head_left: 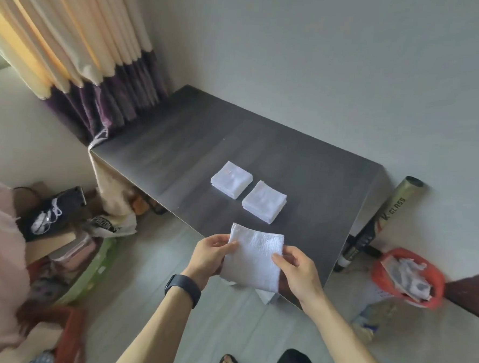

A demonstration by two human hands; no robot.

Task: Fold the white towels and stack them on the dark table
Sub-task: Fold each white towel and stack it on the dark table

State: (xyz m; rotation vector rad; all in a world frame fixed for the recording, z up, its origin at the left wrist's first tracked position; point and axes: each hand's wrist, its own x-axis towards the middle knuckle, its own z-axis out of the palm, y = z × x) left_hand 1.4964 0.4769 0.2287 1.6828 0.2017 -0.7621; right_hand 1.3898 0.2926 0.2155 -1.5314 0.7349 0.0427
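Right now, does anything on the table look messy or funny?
No. The far pile and near pile of folded towels sit neatly side by side on the dark table. The left hand and right hand hold one more towel. Only the floor looks messy: a red bag of scraps.

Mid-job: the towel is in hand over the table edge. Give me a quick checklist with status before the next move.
1. Left hand grips the towel at its left edge: ok.
2. Right hand pinches its right edge: ok.
3. Towel edges lined up: not ok, a white corner seems to hang below its lower edge.
4. Towel folded down to stack size: cannot tell, it sits nearer the camera.
5. Near stack and far stack lie neat and apart on the table: ok.
6. Bare table surface around the stacks for setting down: ok.
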